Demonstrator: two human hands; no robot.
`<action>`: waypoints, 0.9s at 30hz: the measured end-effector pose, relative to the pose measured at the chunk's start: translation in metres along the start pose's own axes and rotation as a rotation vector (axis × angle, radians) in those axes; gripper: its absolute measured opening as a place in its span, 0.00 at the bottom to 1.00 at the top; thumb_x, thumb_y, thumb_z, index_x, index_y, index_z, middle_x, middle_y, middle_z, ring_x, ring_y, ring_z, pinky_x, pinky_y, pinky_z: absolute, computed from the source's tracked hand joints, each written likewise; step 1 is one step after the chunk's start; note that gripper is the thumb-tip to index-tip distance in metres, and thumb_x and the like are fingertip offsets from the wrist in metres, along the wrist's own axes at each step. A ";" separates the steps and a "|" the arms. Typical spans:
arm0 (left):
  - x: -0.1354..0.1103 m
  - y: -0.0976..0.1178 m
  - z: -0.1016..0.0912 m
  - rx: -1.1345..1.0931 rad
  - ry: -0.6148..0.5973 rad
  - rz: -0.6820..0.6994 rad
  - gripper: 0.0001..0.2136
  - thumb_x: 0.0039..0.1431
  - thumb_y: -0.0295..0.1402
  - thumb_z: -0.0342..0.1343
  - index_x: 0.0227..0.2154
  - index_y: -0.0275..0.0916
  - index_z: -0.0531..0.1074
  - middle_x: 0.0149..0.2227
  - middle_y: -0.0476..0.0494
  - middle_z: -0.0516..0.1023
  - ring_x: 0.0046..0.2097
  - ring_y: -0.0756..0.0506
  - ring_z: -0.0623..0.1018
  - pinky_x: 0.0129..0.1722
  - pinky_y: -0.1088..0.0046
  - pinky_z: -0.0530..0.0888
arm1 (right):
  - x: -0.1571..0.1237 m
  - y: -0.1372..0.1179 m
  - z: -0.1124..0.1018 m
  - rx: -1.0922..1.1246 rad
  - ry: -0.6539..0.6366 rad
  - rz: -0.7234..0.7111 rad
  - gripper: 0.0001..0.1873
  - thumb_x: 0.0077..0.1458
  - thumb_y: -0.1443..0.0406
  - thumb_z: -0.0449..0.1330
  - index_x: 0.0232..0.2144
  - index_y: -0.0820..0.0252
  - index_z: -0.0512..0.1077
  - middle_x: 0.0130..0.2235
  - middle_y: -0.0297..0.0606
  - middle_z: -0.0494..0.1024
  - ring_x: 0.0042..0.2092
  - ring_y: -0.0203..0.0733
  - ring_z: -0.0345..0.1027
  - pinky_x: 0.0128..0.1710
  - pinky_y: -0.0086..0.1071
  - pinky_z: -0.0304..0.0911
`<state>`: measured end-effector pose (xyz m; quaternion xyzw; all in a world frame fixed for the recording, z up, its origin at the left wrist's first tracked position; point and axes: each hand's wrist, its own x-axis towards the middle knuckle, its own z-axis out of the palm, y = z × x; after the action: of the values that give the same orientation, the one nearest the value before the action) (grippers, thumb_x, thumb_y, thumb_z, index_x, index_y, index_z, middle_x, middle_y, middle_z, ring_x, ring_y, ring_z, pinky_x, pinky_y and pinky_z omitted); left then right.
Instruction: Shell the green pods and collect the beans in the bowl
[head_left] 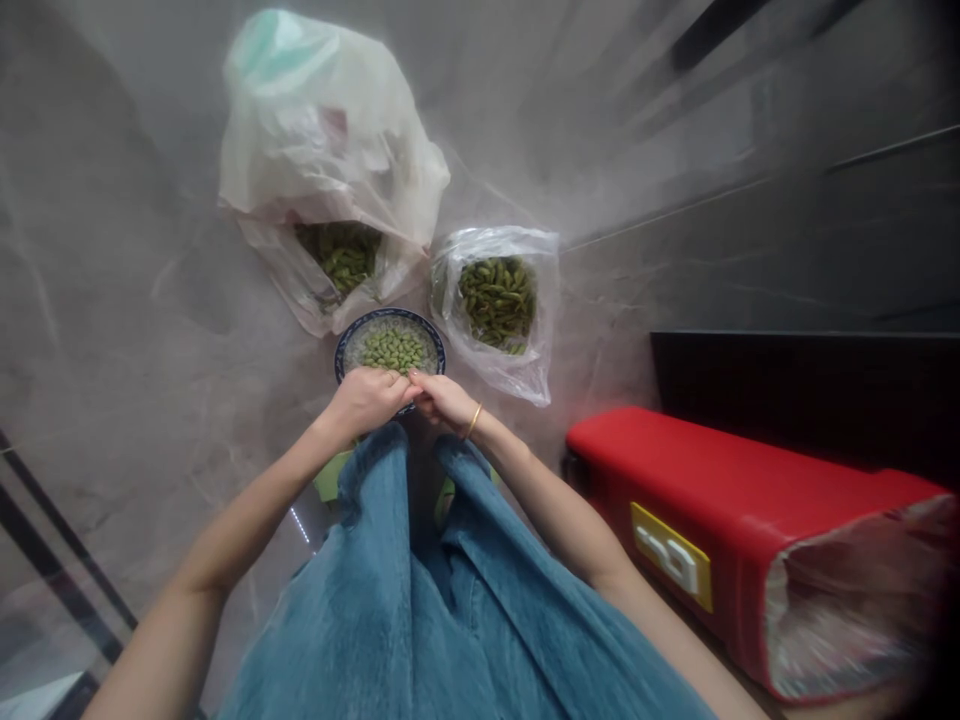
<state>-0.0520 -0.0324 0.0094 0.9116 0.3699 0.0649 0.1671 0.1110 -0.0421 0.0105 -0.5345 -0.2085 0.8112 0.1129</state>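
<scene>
My left hand [369,398]: fingers curled in, tips pressed together over the bowl's near edge. Blue-rimmed bowl [340,352] sits on the marbled floor [187,350], shelled edamame [394,346] heaped at its middle. My right hand [448,402], gold bracelet [473,420] at the wrist: thumb and finger pinched, meeting the left's tips. Can't tell what's between them, too small. Best, I'd judge: fingertips low, inside the near rim, light squeeze, so nothing falls outside.

Around: white plastic bag [322,120] off the bowl's far-left rim, edamame pods [345,260] at its mouth; clear plastic bag [546,290] off the far-right rim, open, more pods [499,300]. My denim knees [379,460] crowd the near rim. Red lined bin [690,470] far right, out of the way.
</scene>
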 end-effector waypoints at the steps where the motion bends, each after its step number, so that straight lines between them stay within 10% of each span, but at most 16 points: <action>1: -0.001 0.001 0.000 0.015 -0.019 0.030 0.21 0.67 0.37 0.43 0.23 0.34 0.72 0.20 0.42 0.73 0.23 0.47 0.74 0.22 0.72 0.62 | 0.000 0.001 -0.001 -0.012 -0.031 0.013 0.27 0.53 0.44 0.53 0.17 0.57 0.53 0.14 0.22 0.47 0.17 0.26 0.36 0.16 0.25 0.35; 9: -0.022 0.015 -0.014 -0.090 -0.217 0.303 0.20 0.66 0.35 0.45 0.20 0.35 0.73 0.19 0.42 0.75 0.19 0.49 0.72 0.18 0.77 0.62 | -0.016 0.002 -0.007 -0.519 -0.399 -0.267 0.28 0.55 0.44 0.49 0.18 0.61 0.61 0.20 0.29 0.58 0.24 0.30 0.49 0.24 0.27 0.50; 18: -0.015 0.027 -0.080 -0.528 -0.236 0.450 0.25 0.68 0.29 0.34 0.22 0.36 0.73 0.19 0.46 0.76 0.21 0.53 0.73 0.24 0.79 0.68 | -0.058 -0.056 0.001 -0.597 -0.830 -0.342 0.20 0.60 0.54 0.51 0.22 0.60 0.63 0.23 0.31 0.62 0.26 0.31 0.53 0.28 0.27 0.55; 20: -0.008 0.025 -0.085 -0.541 -0.191 0.440 0.26 0.68 0.28 0.32 0.22 0.36 0.73 0.18 0.47 0.75 0.20 0.53 0.72 0.23 0.80 0.67 | -0.061 -0.060 0.002 -0.570 -0.737 -0.402 0.20 0.61 0.54 0.50 0.21 0.60 0.62 0.23 0.31 0.62 0.26 0.32 0.54 0.29 0.28 0.54; 24: 0.003 0.012 -0.066 -0.143 -0.015 0.278 0.23 0.67 0.28 0.37 0.20 0.35 0.72 0.15 0.46 0.71 0.17 0.51 0.69 0.17 0.77 0.59 | -0.045 -0.040 0.009 -0.485 -0.027 -0.589 0.24 0.61 0.51 0.48 0.19 0.58 0.57 0.22 0.30 0.58 0.26 0.32 0.51 0.28 0.29 0.51; 27: 0.006 0.006 -0.043 0.003 -0.009 0.195 0.20 0.66 0.29 0.42 0.19 0.34 0.71 0.17 0.45 0.72 0.19 0.50 0.71 0.18 0.76 0.57 | -0.020 -0.017 0.016 -0.307 0.175 -0.561 0.28 0.57 0.45 0.49 0.17 0.58 0.56 0.21 0.28 0.55 0.25 0.31 0.49 0.26 0.29 0.49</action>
<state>-0.0540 -0.0209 0.0514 0.9439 0.2787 0.0761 0.1601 0.1040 -0.0385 0.0404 -0.5345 -0.4570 0.6587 0.2675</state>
